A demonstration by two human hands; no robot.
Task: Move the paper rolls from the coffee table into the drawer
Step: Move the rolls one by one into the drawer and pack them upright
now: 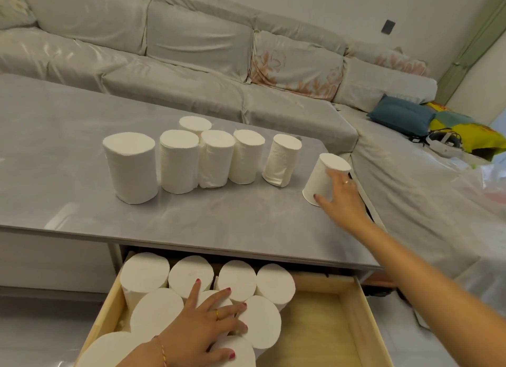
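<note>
Several white paper rolls [179,161] stand upright in a loose row on the grey coffee table [82,147]. My right hand [343,195] grips the rightmost roll [321,175] near the table's right edge; that roll is tilted. Below the table top the wooden drawer [356,312] is pulled out. Several rolls [238,279] stand packed in its left part. My left hand [208,325] lies flat on top of a roll in the drawer [210,297], fingers spread over it.
A grey covered sofa [191,43] runs behind and to the right of the table. A blue cushion [401,116], yellow bags and cables lie on its right section. The right half of the drawer shows its bare wooden floor [320,328].
</note>
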